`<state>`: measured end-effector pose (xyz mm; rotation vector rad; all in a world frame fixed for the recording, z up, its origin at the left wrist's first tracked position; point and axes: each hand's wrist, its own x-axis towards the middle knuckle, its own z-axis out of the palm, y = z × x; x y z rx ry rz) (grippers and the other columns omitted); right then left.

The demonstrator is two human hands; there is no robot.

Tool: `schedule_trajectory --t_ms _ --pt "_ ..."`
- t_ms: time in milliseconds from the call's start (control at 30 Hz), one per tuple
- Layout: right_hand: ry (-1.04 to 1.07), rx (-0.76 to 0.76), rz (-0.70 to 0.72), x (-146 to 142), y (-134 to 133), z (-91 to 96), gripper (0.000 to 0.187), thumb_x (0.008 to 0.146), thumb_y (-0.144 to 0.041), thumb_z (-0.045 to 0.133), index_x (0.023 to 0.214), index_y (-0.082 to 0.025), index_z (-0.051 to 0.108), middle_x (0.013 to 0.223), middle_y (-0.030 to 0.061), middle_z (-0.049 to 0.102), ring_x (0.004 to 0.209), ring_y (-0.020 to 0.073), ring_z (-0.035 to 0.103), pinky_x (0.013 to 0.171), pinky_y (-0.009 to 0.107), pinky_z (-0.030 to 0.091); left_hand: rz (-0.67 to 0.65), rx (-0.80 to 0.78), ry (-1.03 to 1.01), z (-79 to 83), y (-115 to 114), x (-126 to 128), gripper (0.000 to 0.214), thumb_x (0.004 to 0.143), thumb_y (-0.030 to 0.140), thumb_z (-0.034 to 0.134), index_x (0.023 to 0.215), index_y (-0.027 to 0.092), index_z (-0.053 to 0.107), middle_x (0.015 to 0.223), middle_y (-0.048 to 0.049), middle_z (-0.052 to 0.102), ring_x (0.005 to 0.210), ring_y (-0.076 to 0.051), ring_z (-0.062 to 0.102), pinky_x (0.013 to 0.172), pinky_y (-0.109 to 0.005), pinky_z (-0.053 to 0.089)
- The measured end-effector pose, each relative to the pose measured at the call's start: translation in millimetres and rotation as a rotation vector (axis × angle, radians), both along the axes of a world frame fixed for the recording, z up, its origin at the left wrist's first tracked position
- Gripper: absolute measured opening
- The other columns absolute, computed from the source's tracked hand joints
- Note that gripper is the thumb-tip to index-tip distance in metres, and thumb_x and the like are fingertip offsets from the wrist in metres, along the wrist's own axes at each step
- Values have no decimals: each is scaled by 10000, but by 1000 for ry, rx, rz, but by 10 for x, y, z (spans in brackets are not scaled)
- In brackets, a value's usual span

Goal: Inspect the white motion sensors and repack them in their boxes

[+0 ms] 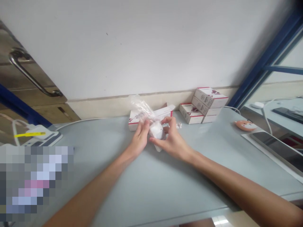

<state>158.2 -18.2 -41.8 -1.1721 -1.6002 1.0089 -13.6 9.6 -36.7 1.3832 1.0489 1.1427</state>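
A clear plastic bag [142, 108] with a white item [156, 130] inside it stands up between my hands, above the grey-blue table [94, 179]. My left hand [140, 138] grips the bag from the left. From the right, my right hand [171, 137] wraps its thumb and fingers around the white item. Just behind my hands lies an open white carton with red edges [164, 113], partly hidden by the bag. What the white item is cannot be told through the plastic.
Several closed white-and-red boxes [209, 101] are stacked against the wall at the back. To the right are an orange pad [245, 125] and a dark tablet [276, 149]. A white device with a yellow strip [39, 136] sits at the left. A pixelated patch covers the lower left.
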Motion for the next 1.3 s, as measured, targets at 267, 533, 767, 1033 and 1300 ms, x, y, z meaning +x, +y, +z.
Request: schedule_trajectory --t_ms 267,533,767,1033,1300 --pt "-34 -2 67 181 145 115 1179 613 -534 959 1500 -318 212 1468 155 385 1258 317 594 1000 518 598 -77 157 149 -3 -41 21 703 1052 667 429 1638 285 353 1723 -70 399 1628 -274 306 1314 -414 304" --pt "-223 -190 544 744 211 478 1038 755 -471 918 1603 -328 336 1491 114 539 1393 312 549 1148 510 512 -333 191 89 -95 -199 87 674 1018 621 560 1605 318 427 1711 -93 408 1575 -290 395 1274 -400 351" --pt "-291 -153 578 871 218 579 813 807 -449 877 1527 -289 532 1399 85 672 1282 293 641 1055 415 548 -511 254 322 -133 -128 82 528 996 577 627 1449 306 613 1577 -102 547 1455 -334 498 1243 -479 369" --pt "-360 -117 562 816 299 465 513 811 -481 855 1229 -216 718 1228 54 755 1140 271 683 992 383 534 -406 298 609 -138 -42 -43 534 920 559 731 1389 317 651 1481 -126 570 1442 -387 436 1226 -560 348" --pt "-425 -129 484 753 326 415 466 842 -562 811 1168 -235 744 1120 48 785 1013 267 708 864 369 550 -226 232 368 4 -175 51 632 911 569 748 1408 271 497 1413 -120 603 1201 -289 592 1041 -426 489"
